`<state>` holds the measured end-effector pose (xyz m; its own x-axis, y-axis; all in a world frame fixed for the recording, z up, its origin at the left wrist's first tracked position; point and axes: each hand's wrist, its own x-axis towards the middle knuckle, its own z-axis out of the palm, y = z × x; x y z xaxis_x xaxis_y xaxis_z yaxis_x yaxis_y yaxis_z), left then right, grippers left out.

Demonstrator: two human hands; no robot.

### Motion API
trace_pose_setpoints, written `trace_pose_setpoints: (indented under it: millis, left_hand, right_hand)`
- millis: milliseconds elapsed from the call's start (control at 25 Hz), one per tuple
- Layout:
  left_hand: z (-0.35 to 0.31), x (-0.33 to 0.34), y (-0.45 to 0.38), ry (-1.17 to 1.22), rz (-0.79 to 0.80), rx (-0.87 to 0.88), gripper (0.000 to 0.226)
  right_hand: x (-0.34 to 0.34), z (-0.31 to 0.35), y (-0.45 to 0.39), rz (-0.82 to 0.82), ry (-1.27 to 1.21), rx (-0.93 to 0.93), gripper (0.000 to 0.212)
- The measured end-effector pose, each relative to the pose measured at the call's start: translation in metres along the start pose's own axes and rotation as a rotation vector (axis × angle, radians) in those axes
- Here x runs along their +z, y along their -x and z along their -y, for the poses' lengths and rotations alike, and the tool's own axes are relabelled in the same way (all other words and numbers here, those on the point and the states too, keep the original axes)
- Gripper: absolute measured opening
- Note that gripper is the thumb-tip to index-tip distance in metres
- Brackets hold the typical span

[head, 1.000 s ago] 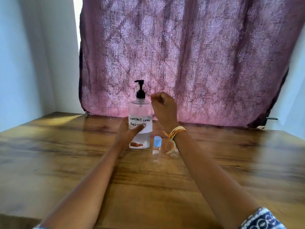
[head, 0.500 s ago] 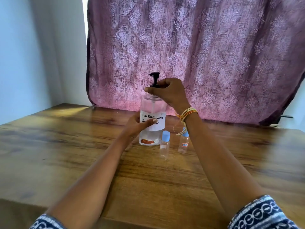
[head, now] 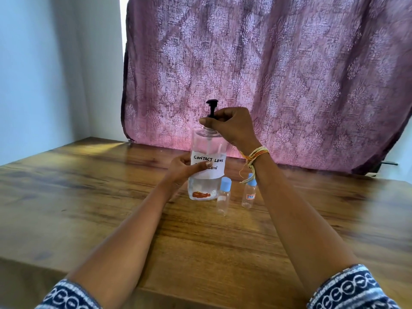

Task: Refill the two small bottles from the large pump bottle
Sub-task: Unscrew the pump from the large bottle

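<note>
The large pump bottle (head: 207,166) stands upright on the wooden counter (head: 89,197), toward its far side and in front of the patterned purple curtain (head: 267,74). It is clear, with liquid only in its lower part, and carries a white paper label handwritten "CONTACT LENS" (the second line is partly covered by a thumb). The left hand (head: 181,169) grips the bottle's body from the left side, its fingers (head: 201,165) curled round the label, the thumb lying across the front. The right hand (head: 231,126) comes in from the right and above, its fingers closed round the collar at the bottle's neck, just under the black pump head (head: 211,105), which rises above the knuckles. A bundle of yellow and orange threads (head: 254,157) is tied round the right wrist, with loose ends hanging down. Two small bottles stand upright on the counter just to the right of the big one, both clear with light blue caps on: the nearer small bottle (head: 223,197) is just beside the big bottle's base, and the farther small bottle (head: 249,195) stands a little further right, partly behind the right forearm. Dark blue and white patterned sleeves (head: 347,288) show at the near edge
</note>
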<state>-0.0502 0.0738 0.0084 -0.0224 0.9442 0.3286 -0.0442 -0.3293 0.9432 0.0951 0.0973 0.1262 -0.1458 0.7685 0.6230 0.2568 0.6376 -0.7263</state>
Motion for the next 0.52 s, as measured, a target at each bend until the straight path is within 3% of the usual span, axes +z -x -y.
trace_pose_setpoints:
  millis: [320,520]
  left_hand:
    - [-0.005,-0.002,0.006,0.006,0.071,-0.016,0.039]
    - [-0.009,0.001,0.008,0.022,0.124,-0.004,0.062]
  right_hand:
    - [-0.017,-0.006,-0.005,0.324,-0.239,-0.014,0.028]
    - [-0.012,-0.003,-0.003,0.293,-0.25,0.009,0.028]
